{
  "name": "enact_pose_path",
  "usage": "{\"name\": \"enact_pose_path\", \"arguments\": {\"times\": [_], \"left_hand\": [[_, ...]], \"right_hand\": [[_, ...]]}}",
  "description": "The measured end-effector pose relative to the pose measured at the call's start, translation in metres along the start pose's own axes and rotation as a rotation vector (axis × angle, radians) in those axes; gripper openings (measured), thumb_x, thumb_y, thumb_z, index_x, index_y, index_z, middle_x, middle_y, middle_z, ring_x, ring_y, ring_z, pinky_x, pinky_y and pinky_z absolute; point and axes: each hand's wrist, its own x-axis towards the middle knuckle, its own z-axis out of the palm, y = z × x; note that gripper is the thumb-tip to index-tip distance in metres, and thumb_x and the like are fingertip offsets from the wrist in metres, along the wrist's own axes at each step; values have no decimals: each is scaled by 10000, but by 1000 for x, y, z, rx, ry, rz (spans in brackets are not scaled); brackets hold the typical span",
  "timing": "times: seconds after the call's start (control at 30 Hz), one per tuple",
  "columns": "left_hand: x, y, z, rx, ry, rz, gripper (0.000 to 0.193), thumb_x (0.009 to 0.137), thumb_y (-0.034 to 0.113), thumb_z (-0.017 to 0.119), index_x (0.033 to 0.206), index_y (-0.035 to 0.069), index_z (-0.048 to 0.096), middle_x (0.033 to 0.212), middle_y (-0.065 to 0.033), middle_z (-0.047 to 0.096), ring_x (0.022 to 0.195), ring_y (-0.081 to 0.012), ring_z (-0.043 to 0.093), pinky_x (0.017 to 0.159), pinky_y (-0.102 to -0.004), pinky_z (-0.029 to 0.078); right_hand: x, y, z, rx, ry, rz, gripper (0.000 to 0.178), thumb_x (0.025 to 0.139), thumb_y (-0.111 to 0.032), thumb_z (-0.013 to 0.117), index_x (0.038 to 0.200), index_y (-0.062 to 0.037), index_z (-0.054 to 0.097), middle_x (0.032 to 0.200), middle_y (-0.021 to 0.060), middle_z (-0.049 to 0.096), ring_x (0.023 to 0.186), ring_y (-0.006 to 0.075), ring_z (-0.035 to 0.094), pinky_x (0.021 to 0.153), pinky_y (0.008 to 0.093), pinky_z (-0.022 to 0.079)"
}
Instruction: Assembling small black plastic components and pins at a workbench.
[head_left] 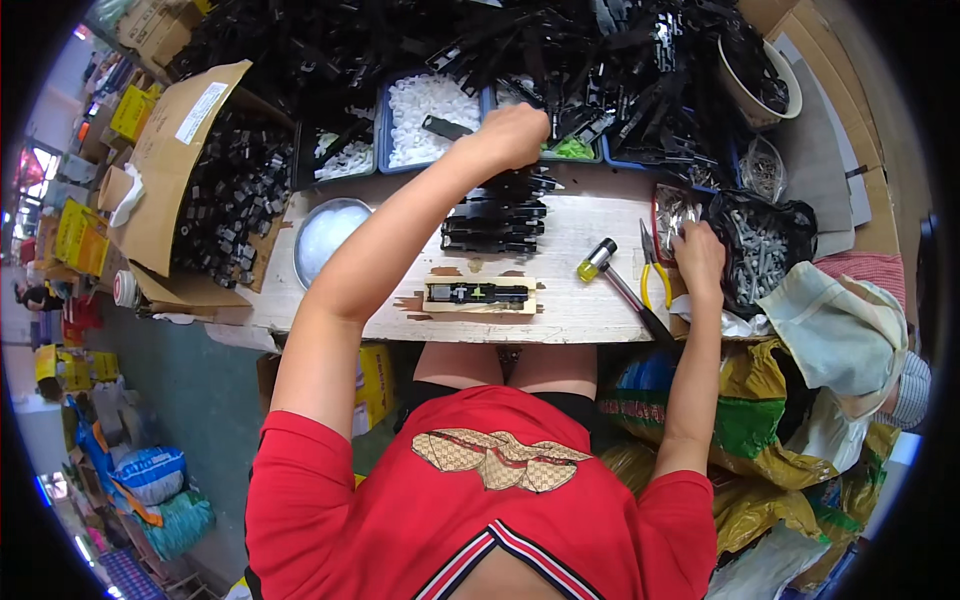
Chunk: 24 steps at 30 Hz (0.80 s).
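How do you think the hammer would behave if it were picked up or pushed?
The hammer would probably feel head-heavy: thick head, slim shaft. It is likely stiff, since the shaft looks metallic. Rolling seems unlikely, as the head sits crosswise.

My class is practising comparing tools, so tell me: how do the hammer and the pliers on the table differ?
The hammer has one handle with a black grip; the pliers have two yellow handles. The hammer lies slantwise, head toward the upper left; the pliers lie more nearly straight, nose pointing away from the person. The hammer looks longer than the pliers. Both lie unheld on the whitish table.
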Motion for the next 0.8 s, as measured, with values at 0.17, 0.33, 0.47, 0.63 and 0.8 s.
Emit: {"name": "enact_pose_path", "arguments": {"times": [0.17, 0.33, 0.47, 0.63, 0.8], "left_hand": [[19, 2, 14, 138, -53, 12, 172, 675, 16, 563, 816, 12, 661, 875, -199, 638, 867, -350, 618, 718, -410, 506], [21, -16, 17, -26, -76, 12, 144, 659, 46, 592, 780, 49, 670, 847, -181, 634, 822, -362, 609, 719, -426, 493], [13, -18, 15, -105, 42, 30, 204, 647, 41, 568, 816, 59, 680, 811, -184, 634, 809, -344, 613, 729, -405, 489], [8, -32, 10, -256, 231, 33, 214, 689, 37, 569, 879, 31, 669, 750, -158, 643, 672, -283, 627, 635, -336, 498], [-39, -8, -17, -1295, 247, -151, 171, 814, 56, 580, 963, -20, 616, 721, -49, 612, 603, -88, 585, 453, -208, 462]], "right_hand": [[8, -2, 12, 7, 67, -94, 103, 731, -57, 525, 745, 2, 609, 758, 204, 613, 699, 359, 616, 631, 440, 487], [4, 2, 5, 159, 71, -56, 127, 758, -57, 508, 779, -27, 630, 796, 197, 604, 740, 375, 600, 660, 439, 479], [-2, 9, 4, 256, 151, -41, 112, 768, -78, 557, 830, -60, 649, 831, 162, 583, 797, 349, 575, 704, 425, 459], [-4, 8, 1, 360, 183, -29, 95, 757, -82, 582, 827, -52, 640, 827, 147, 570, 787, 335, 568, 702, 408, 452], [-8, -9, -17, 736, 98, 70, 72, 772, -70, 584, 825, -39, 621, 801, 110, 609, 696, 244, 588, 653, 316, 460]]}}
